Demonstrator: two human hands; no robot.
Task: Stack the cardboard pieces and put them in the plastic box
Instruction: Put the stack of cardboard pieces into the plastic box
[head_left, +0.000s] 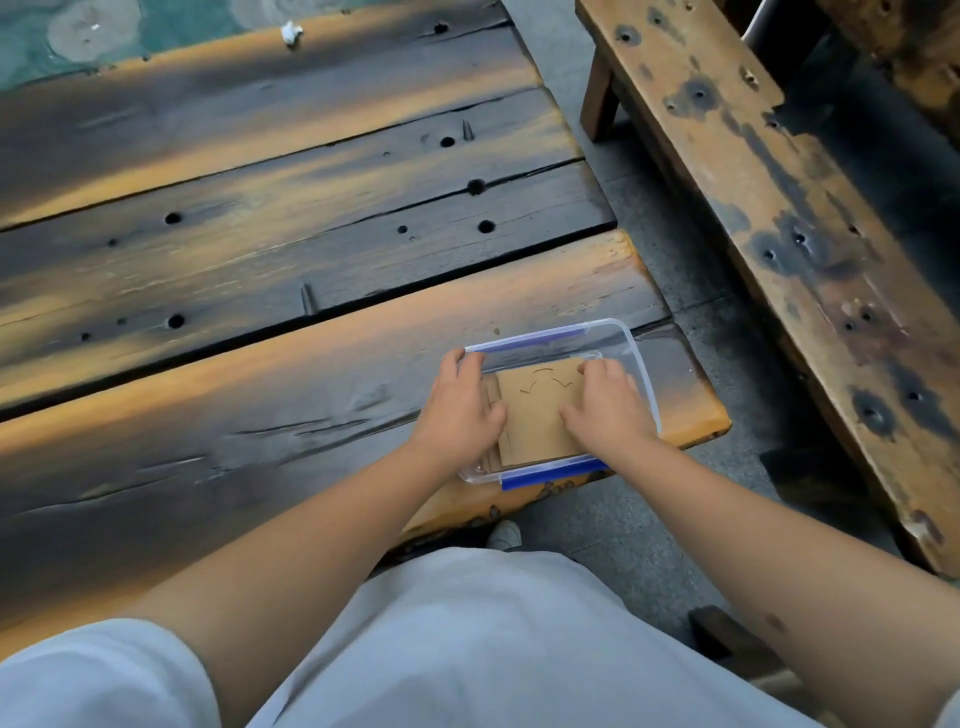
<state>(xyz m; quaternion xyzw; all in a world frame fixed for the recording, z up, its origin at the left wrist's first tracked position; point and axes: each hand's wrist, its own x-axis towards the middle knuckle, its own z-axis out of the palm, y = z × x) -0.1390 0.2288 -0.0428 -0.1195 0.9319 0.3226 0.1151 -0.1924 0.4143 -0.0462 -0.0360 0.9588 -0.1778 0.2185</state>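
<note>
A clear plastic box (636, 353) with blue clips stands near the right front corner of the wooden table. Inside it lies a stack of brown cardboard pieces (535, 415), the top one marked with thin curved cuts. My left hand (460, 405) rests on the stack's left side, its fingers reaching to the box's far left rim. My right hand (605, 402) lies flat on the stack's right side, fingers spread and pressing down. Both hands hide the stack's side edges.
The dark plank table (260, 249) stretches away to the left and far side, with a crumpled white scrap (291, 32) near its far edge. A worn wooden bench (779, 208) stands to the right across a strip of grey floor (670, 249).
</note>
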